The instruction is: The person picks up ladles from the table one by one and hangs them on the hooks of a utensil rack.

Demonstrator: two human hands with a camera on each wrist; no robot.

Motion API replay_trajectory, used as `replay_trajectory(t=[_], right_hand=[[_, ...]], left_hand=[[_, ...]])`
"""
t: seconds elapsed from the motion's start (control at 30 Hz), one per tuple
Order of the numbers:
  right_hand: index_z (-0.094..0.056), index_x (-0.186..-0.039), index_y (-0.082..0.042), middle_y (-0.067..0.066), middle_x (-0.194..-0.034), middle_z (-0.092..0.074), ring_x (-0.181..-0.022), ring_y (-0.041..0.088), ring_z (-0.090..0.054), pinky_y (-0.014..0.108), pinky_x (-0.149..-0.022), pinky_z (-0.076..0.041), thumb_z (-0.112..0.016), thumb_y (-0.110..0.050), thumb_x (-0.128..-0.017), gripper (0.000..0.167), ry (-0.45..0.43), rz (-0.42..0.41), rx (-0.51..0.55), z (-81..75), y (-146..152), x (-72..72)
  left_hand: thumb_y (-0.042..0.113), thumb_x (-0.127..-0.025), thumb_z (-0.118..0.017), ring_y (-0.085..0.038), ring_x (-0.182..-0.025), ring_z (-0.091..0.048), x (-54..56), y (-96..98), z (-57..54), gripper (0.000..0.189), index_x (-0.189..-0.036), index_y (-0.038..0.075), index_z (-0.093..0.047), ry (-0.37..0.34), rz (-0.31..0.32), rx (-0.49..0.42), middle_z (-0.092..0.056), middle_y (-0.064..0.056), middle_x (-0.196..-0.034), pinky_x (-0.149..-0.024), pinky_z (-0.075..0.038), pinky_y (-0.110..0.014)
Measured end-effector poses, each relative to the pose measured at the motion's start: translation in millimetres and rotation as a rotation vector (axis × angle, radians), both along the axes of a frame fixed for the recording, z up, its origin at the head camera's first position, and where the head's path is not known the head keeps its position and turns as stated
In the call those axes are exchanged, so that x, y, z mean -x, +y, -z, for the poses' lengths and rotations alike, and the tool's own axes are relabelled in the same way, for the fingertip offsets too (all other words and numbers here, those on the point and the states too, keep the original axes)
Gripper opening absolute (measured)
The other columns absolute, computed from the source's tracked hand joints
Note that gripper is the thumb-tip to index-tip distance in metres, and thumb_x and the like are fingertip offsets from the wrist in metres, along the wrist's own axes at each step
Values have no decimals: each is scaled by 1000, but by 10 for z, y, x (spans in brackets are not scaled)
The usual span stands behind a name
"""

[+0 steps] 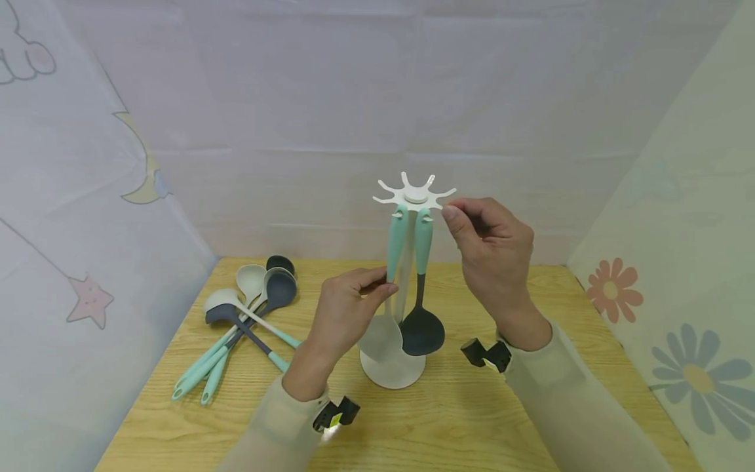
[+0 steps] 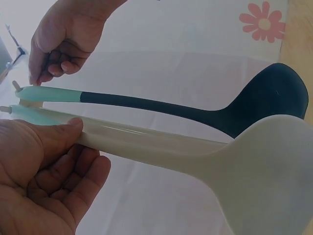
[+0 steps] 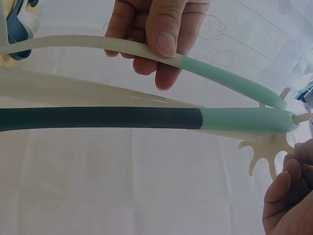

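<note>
A white utensil rack (image 1: 392, 373) with a round base and a star of curved prongs stands on the table. On it hang a white ladle (image 2: 266, 166) and a dark ladle (image 1: 423, 332), side by side, both with mint-green handles hooked over prongs. My left hand (image 1: 348, 308) pinches the white ladle where its shaft meets the green grip, thumb on one side and fingers on the other. Up at the rack's top, my right hand (image 1: 494, 242) pinches the end of a prong between thumb and forefinger. Several other prongs hold nothing.
Left of the rack lies a crossed pile of mint-handled utensils: a white ladle (image 1: 223, 298), a dark ladle (image 1: 221, 314), and several other white and dark-headed ones. The wooden table (image 1: 472, 419) meets patterned cloth walls at the back and sides.
</note>
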State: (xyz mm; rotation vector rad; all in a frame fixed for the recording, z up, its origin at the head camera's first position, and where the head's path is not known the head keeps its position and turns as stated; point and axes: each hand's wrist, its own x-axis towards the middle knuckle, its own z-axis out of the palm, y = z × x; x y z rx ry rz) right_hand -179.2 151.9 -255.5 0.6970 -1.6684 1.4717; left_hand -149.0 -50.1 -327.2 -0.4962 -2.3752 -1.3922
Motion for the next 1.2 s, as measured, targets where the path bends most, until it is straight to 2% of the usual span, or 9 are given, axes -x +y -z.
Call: replay_trajectory(t=[0.2, 0.53, 0.73, 0.87, 0.97, 1.1, 1.2], right_hand=[[-77, -98, 9, -6, -76, -66, -61, 6, -50, 17, -60, -45, -74, 6, -95, 5, -5, -1, 1, 5, 9, -10], [-76, -97, 10, -6, -78, -68, -62, 7, -52, 18, -61, -46, -74, 5, -95, 5, -7, -1, 15, 19, 14, 2], [-76, -96, 10, -11, -78, -68, -62, 6, -51, 17, -60, -45, -74, 5, -95, 6, -11, -5, 26, 25, 11, -3], [-76, -96, 10, -10, -77, -66, -61, 6, -51, 17, -60, -45, -75, 4, -95, 6, -9, -7, 29, 18, 9, 6], [-75, -96, 11, -10, -77, -67, -61, 7, -51, 18, -60, -45, -75, 4, -95, 7, -7, -10, 30, 13, 8, 11], [-75, -95, 11, -10, -77, -66, -61, 7, -51, 18, -59, -44, -75, 4, -95, 7, -12, -12, 27, 7, -1, 10], [-76, -95, 10, -9, -76, -67, -61, 7, -50, 18, -59, -44, -75, 3, -95, 7, -12, -16, 26, 5, -9, 7]], left_hand=[[17, -92, -83, -15, -95, -79, -5, 9, -2, 29, -119, 10, -81, -24, 7, -22, -82, -1, -102, -84, -64, -37], [17, -93, -83, -14, -92, -77, -7, -8, 13, 28, -119, 9, -81, -30, 21, -9, -80, 0, -100, -83, -63, -33], [22, -97, -80, -16, -98, -74, -44, -104, 39, 31, -126, 10, -77, -38, 29, -28, -77, -3, -110, -85, -62, -30], [28, -103, -71, -20, -101, -75, -40, -272, 97, 31, -128, 11, -76, -23, -13, -26, -78, -4, -116, -85, -63, -34], [30, -107, -65, -22, -103, -75, -2, -443, 165, 30, -129, 13, -76, -31, -68, 25, -77, -5, -122, -85, -63, -38], [25, -108, -65, -22, -102, -71, 75, -699, 310, 26, -129, 14, -76, -101, -156, 155, -76, -6, -118, -82, -61, -41], [20, -107, -66, -24, -100, -68, 155, -884, 472, 25, -129, 14, -76, -171, -213, 264, -74, -7, -113, -77, -58, -42]])
